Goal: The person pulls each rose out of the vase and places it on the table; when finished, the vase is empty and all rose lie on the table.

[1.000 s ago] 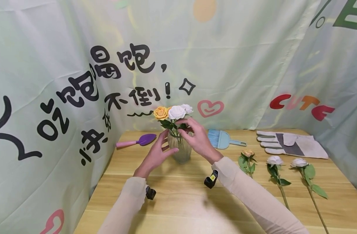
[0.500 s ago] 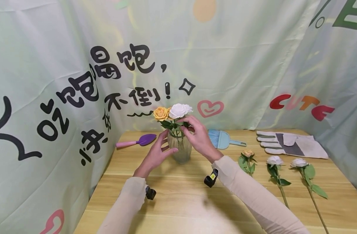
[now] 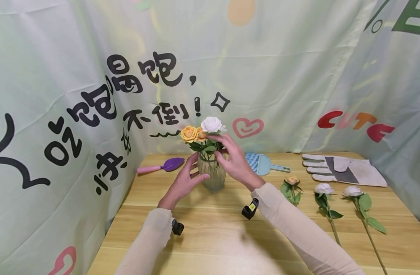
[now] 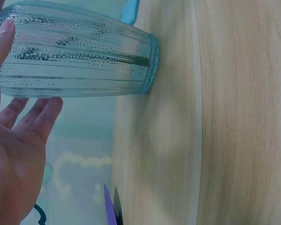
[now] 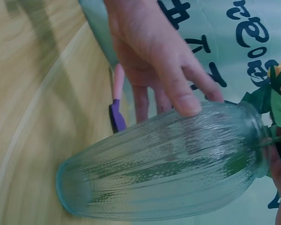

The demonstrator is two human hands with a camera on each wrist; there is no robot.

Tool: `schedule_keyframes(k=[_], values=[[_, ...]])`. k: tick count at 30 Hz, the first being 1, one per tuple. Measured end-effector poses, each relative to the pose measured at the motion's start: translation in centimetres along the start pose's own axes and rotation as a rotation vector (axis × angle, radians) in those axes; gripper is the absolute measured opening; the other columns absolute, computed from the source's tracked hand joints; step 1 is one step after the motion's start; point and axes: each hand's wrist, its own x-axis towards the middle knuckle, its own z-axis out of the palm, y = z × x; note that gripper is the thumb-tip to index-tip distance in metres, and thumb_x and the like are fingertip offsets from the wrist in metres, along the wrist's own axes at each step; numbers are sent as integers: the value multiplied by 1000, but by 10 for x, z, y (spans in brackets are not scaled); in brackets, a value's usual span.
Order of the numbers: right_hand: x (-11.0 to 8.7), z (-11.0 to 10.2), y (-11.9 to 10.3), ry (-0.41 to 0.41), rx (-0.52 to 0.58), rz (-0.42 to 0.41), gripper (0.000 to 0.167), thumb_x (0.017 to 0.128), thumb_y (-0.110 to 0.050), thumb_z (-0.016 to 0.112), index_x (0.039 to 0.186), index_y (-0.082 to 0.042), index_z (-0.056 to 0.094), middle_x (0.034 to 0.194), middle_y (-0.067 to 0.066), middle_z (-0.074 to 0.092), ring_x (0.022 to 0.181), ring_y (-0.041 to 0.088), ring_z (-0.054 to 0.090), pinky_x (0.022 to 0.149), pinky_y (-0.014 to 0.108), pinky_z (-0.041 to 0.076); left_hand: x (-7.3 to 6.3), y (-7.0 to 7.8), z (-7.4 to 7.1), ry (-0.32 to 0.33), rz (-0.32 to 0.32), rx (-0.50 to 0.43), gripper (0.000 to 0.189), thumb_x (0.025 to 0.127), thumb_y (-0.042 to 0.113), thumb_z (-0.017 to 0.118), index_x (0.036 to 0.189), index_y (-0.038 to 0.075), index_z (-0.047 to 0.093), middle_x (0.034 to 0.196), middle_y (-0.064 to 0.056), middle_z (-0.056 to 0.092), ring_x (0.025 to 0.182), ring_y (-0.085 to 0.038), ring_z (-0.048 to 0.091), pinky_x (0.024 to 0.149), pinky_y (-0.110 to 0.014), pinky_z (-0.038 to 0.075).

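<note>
A clear ribbed glass vase (image 3: 214, 180) stands upright on the wooden table, with roses in its mouth. Around its left side my left hand (image 3: 185, 181) holds it, thumb in front and fingers on the far side, as the right wrist view shows. My right hand (image 3: 236, 162) is at the rim, thumb and fingers pinching a green stem (image 5: 277, 139) there. Above that hand rises a white rose (image 3: 211, 125), with another white bloom partly hidden behind it. Orange roses (image 3: 189, 134) lean to the left. Some fingertips of the right hand are hidden among leaves.
Left of the vase lies a purple trowel (image 3: 173, 164) with a pink handle. Behind the right hand is a light-blue brush (image 3: 262, 164). A work glove (image 3: 347, 171) lies at the back right. Nearer are one orange rose (image 3: 292, 180) and two white roses (image 3: 324, 188).
The front white rose has risen a little and shifted slightly right, uncovering more orange petals. My right hand has moved slightly right with it. The left hand and vase have stayed put.
</note>
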Motion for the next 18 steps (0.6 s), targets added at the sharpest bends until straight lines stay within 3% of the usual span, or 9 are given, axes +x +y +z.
schedule_keyframes(k=[8,18], values=[[-2,-1,2,25,79,55,46,103,11,63,144,-9,67,138,13,64,131,31,65,109,39,64,-2,1,0,9,-9,6,93,101,29,82,173,32,23,178,-4,29,158,-39,43,125,-54,50],[2,-2,-4,119,37,-3,32,104,7,65,132,-7,73,131,12,68,117,29,71,92,34,70,-1,0,1,14,-8,16,93,102,28,81,174,33,23,178,-4,29,157,-38,44,125,-53,50]])
